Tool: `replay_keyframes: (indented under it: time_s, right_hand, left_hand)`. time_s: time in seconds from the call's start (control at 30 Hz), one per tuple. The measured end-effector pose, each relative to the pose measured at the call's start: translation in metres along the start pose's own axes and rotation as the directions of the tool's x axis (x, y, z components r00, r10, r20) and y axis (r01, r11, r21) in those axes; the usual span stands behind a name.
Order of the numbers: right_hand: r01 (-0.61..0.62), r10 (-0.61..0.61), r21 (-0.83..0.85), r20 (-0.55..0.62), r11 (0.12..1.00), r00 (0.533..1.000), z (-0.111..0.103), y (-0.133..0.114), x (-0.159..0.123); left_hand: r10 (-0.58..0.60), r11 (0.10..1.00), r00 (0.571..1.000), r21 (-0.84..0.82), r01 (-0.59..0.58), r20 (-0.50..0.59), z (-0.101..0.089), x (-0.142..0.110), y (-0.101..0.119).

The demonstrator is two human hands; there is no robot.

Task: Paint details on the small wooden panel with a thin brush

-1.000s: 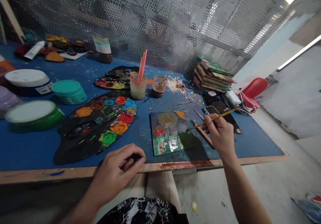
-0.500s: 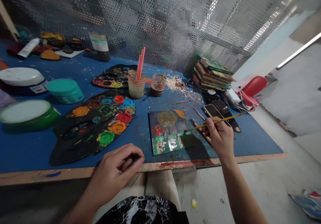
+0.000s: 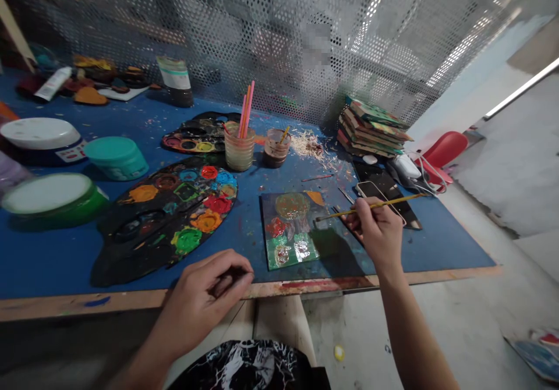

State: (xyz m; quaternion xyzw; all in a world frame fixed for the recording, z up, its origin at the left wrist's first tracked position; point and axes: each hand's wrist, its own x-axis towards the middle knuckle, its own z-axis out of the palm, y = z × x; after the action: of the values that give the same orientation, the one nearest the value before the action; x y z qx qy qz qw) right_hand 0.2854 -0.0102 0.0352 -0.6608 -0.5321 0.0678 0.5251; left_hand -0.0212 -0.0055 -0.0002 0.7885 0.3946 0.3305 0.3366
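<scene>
My right hand [image 3: 379,227] is closed around a thin yellow paintbrush [image 3: 388,202], held slanting with its tip over the right part of a small painting [image 3: 290,230]. Whether the bristles touch the surface I cannot tell. The painting lies flat near the table's front edge, with green, red, white and orange patches of wet-looking paint. At the front edge, left of the painting, my left hand [image 3: 213,288] rests with its fingers curled in and nothing visible in them. Beyond it lies a dark palette [image 3: 148,250] with blobs of green, orange, red and blue paint.
Behind the painting stand a jar with pink sticks [image 3: 239,151] and a cup of brownish liquid [image 3: 275,152]. Paint tubs [image 3: 116,160] line the left side. Wood shavings [image 3: 308,144], stacked boards [image 3: 371,128] and a phone [image 3: 379,195] lie right. A perforated metal screen [image 3: 271,41] stands behind.
My right hand has shifted slightly, and the brush tip has moved a little up and to the left over the painting. My left hand has stayed at the table edge.
</scene>
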Motion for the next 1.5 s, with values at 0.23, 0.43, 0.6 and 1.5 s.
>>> replay_keyframes:
  time_s: [0.23,0.43,0.6,1.5]
  right_hand:
    - [0.032,-0.037,-0.086,-0.056,0.996,0.998,0.0039,-0.0013,0.0039]
    - [0.056,-0.063,-0.116,-0.056,0.992,0.996,0.0051,0.0001,0.0058]
    - [0.087,-0.088,0.005,0.099,0.996,0.991,0.0091,-0.0013,0.0038]
    - [0.106,-0.107,0.018,0.128,0.994,0.986,0.0102,-0.0054,-0.0008]
  left_hand:
    - [-0.001,1.000,1.000,-0.001,0.001,0.000,0.0006,0.0003,0.0004]
    - [0.017,1.000,1.000,0.003,-0.017,-0.010,-0.0004,0.0016,0.0036]
    - [0.033,0.999,0.999,0.014,-0.033,-0.008,-0.0007,0.0017,0.0029]
    - [-0.032,0.999,0.999,-0.005,0.032,0.029,-0.0012,0.0014,0.0071]
